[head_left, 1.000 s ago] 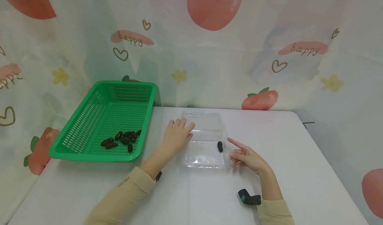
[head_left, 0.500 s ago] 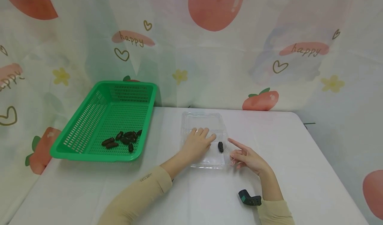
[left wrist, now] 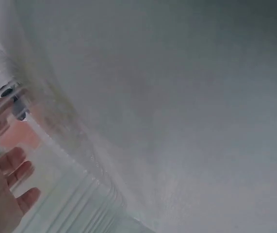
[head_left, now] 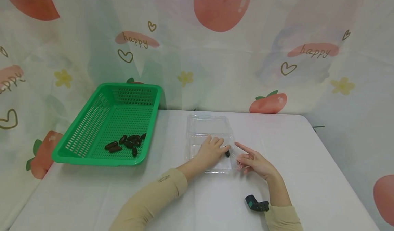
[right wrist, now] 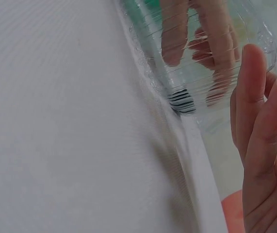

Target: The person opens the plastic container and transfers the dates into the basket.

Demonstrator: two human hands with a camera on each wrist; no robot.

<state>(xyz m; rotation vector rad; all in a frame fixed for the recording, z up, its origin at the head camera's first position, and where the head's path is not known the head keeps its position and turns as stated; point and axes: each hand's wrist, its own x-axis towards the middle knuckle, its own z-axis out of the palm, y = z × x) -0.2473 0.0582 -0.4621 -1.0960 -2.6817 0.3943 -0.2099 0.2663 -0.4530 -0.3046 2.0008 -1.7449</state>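
A clear plastic box (head_left: pixel 194 140) with its hinged lid (head_left: pixel 207 124) laid back stands on the white table. One dark, oblong, date-like piece (head_left: pixel 227 153) lies in it near the right side. My left hand (head_left: pixel 210 153) reaches into the box, fingers spread, with the fingertips right at this piece and partly covering it. Through the clear wall, the right wrist view shows the dark piece (right wrist: pixel 182 101) below the left fingers (right wrist: pixel 173 41). My right hand (head_left: pixel 253 162) holds the box's right edge between thumb and fingers, its index finger straight along the side.
A green plastic basket (head_left: pixel 58 154) stands at the left, with several similar dark pieces (head_left: pixel 129 143) in its near right corner. A black wrist device (head_left: pixel 256 203) is on the right forearm. A printed cloth (head_left: pixel 209 70) hangs behind the table.
My left hand has moved right from the box's left edge, across its inside, to the dark piece. The right hand and the basket have stayed in place.
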